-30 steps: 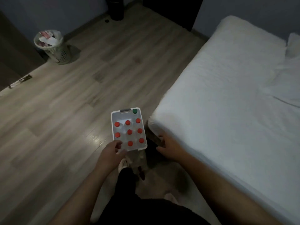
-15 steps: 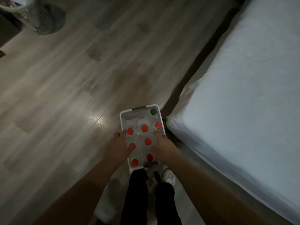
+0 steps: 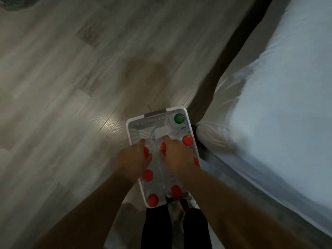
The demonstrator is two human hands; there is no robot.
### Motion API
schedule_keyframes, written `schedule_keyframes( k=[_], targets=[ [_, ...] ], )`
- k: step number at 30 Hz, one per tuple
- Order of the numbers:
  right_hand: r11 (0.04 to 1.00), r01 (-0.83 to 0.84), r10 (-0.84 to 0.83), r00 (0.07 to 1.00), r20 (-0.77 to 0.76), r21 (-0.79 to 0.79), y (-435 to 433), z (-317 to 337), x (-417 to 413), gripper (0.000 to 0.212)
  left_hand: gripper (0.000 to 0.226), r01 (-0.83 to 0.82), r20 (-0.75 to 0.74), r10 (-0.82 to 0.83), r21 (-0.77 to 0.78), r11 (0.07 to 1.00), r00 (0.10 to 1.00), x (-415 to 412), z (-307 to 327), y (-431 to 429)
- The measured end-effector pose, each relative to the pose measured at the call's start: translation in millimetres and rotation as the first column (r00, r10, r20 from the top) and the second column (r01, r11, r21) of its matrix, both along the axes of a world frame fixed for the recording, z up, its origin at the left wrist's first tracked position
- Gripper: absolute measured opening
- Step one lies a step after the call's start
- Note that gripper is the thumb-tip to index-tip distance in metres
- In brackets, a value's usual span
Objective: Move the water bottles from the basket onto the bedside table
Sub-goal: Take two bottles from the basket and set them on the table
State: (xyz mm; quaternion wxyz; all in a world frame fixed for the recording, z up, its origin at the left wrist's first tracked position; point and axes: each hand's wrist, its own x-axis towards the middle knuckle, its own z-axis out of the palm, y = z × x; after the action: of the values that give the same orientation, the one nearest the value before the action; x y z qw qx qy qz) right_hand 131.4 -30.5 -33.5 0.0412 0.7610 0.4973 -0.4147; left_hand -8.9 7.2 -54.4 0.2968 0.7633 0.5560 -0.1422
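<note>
A white plastic basket (image 3: 128,128) stands on the wooden floor beside the bed's corner. Several clear water bottles stand in it with red caps (image 3: 188,140), and one has a green cap (image 3: 179,118) at the far right corner. The basket's far left part shows bare mesh. My left hand (image 3: 133,159) is curled around the top of a red-capped bottle (image 3: 146,152) on the left side. My right hand (image 3: 177,156) is closed on the neck of another red-capped bottle (image 3: 163,146) in the middle. Both bottles still sit inside the basket. No bedside table is in view.
A bed with a white sheet (image 3: 273,97) fills the right side, and its corner almost touches the basket. Grey wooden floor (image 3: 71,78) spreads to the left. The rim of a mesh bin (image 3: 16,4) shows at the top left. My legs in dark trousers (image 3: 156,229) are below the basket.
My view has dropped closer to the basket. Both hands moved from the basket's near edge and the bed corner into the basket and closed on two bottles.
</note>
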Motion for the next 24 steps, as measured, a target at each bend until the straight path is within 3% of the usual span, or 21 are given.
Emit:
schedule_keyframes(
  k=[9, 14, 19, 24],
  targets=[
    [0.998, 0.029, -0.029, 1.000, -0.008, 0.052, -2.1, -15.8, -0.3, 0.031, 0.050, 0.039, 0.008, -0.039, 0.038, 0.999, 0.999, -2.9, -8.2, 0.3],
    [0.995, 0.059, -0.057, 0.998, -0.028, 0.078, -4.5, 2.5, -0.3, 0.034, 0.032, 0.026, -0.001, -0.026, 0.036, 0.999, 1.000, -3.0, 7.9, 10.9],
    [0.992, 0.063, -0.060, 0.998, -0.029, 0.112, -9.0, 49.5, 0.3, 0.031, 0.028, 0.030, 0.020, -0.031, 0.055, 0.998, 0.999, -1.5, 57.3, 12.6],
    [0.963, 0.233, -0.224, 0.972, -0.075, 0.138, -27.0, 114.7, 2.3, 0.034, 0.031, 0.016, 0.059, -0.020, 0.069, 0.998, 0.998, -2.0, 143.2, 2.8]
  ],
)
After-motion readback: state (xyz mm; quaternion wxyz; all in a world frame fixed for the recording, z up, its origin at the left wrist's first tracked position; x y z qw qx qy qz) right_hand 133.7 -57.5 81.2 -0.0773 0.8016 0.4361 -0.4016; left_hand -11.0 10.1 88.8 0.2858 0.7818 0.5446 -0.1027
